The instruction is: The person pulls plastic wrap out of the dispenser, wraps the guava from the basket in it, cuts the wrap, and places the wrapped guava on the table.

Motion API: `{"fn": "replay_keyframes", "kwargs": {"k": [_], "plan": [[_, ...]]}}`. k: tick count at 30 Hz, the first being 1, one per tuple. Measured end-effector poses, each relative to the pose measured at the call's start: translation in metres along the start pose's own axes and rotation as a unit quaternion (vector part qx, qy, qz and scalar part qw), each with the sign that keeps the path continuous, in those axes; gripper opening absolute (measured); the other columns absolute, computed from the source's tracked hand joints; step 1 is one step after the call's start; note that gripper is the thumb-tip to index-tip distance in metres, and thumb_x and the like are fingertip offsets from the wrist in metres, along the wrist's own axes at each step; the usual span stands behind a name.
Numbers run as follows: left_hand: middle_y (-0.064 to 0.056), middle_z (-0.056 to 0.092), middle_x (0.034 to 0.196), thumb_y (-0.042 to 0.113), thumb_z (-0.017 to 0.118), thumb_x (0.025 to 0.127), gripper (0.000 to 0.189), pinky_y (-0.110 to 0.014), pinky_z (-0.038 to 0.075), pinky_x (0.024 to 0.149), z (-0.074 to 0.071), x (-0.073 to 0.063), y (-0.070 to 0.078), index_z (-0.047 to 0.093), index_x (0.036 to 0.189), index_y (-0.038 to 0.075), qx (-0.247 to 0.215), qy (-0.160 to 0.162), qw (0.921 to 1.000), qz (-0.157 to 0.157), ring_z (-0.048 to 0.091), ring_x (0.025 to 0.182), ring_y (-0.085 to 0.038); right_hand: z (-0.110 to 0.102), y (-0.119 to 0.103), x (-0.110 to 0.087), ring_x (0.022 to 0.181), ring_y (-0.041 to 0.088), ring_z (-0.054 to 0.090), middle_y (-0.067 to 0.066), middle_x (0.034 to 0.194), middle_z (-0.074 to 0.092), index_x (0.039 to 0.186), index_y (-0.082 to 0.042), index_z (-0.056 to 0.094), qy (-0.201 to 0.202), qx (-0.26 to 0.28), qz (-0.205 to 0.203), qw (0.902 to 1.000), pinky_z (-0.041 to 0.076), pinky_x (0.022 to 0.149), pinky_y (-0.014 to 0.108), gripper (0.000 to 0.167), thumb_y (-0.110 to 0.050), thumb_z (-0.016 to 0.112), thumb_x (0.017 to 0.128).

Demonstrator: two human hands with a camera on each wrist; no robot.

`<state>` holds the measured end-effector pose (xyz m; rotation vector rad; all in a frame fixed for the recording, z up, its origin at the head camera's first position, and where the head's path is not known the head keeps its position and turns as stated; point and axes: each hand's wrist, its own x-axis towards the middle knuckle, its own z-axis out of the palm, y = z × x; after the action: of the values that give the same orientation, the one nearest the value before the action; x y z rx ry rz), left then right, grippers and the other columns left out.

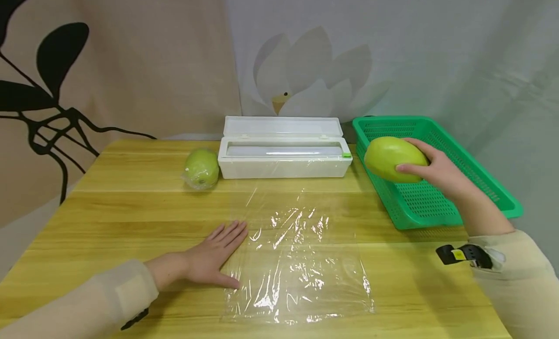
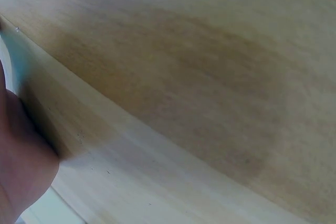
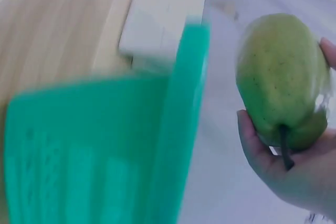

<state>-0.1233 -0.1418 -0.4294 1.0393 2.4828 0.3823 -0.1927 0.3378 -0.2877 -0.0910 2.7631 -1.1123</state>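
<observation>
My right hand point(image 1: 436, 166) grips a yellow-green pear point(image 1: 395, 159) above the basket, with the thumb on its near side. In the right wrist view the dark stem point(image 3: 285, 148) points toward the palm, and small specks dot the skin. My left hand point(image 1: 214, 259) rests on the wooden table with fingers extended, its fingertips and thumb at the left edge of a sheet of clear cling film point(image 1: 297, 266). The film lies wrinkled and shiny, running from the white dispenser point(image 1: 284, 169) toward the front. Only the side of the left hand point(image 2: 26, 161) appears in the left wrist view.
A green plastic basket point(image 1: 436, 200) with perforated sides stands at the right. Another green pear point(image 1: 201, 169), wrapped in clear film, sits left of the dispenser. The dispenser's lid point(image 1: 283, 127) is raised, and a green slider point(image 1: 346, 155) is at its right end. A printed curtain point(image 1: 305, 52) hangs behind.
</observation>
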Motion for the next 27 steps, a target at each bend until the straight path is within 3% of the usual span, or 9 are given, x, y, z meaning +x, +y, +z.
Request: {"fn": "replay_keyframes", "kwargs": {"k": [4, 9, 17, 27], "plan": [[-0.015, -0.006, 0.157, 0.071, 0.053, 0.078, 0.110, -0.055, 0.001, 0.115, 0.000, 0.001, 0.000, 0.006, 0.150, 0.002, 0.003, 0.001, 1.0000, 0.007, -0.006, 0.145, -0.034, 0.025, -0.024, -0.004, 0.110, 0.023, 0.044, 0.017, 0.142, 0.034, 0.149, -0.022, 0.022, -0.019, 0.031, -0.035, 0.9987, 0.045, 0.077, 0.025, 0.071, -0.027, 0.061, 0.090], [-0.016, -0.005, 0.157, 0.071, 0.053, 0.077, 0.110, -0.055, 0.001, 0.115, 0.000, 0.000, 0.000, 0.006, 0.149, 0.001, 0.008, 0.002, 0.9999, 0.007, -0.004, 0.145, -0.035, 0.067, -0.044, -0.010, 0.118, 0.034, 0.045, 0.019, 0.142, 0.038, 0.147, -0.017, 0.028, -0.052, 0.067, -0.069, 0.9940, 0.047, 0.087, 0.038, 0.073, -0.022, 0.067, 0.085], [-0.016, -0.005, 0.157, 0.072, 0.052, 0.077, 0.110, -0.054, 0.002, 0.116, -0.002, 0.000, 0.002, 0.006, 0.149, 0.002, 0.007, -0.002, 1.0000, 0.003, -0.004, 0.145, -0.035, 0.133, -0.049, -0.010, 0.116, 0.037, 0.051, 0.020, 0.139, 0.043, 0.142, -0.016, 0.037, -0.127, 0.076, -0.128, 0.9806, 0.048, 0.091, 0.049, 0.076, -0.021, 0.076, 0.077], [-0.016, -0.004, 0.157, 0.071, 0.052, 0.077, 0.110, -0.054, 0.002, 0.116, -0.003, -0.001, 0.003, 0.007, 0.149, 0.002, 0.006, -0.002, 1.0000, 0.002, -0.004, 0.145, -0.035, 0.177, -0.053, -0.004, 0.123, 0.038, 0.047, 0.017, 0.144, 0.040, 0.142, -0.012, 0.038, -0.171, 0.071, -0.158, 0.9699, 0.043, 0.098, 0.054, 0.080, -0.024, 0.078, 0.074]]}}
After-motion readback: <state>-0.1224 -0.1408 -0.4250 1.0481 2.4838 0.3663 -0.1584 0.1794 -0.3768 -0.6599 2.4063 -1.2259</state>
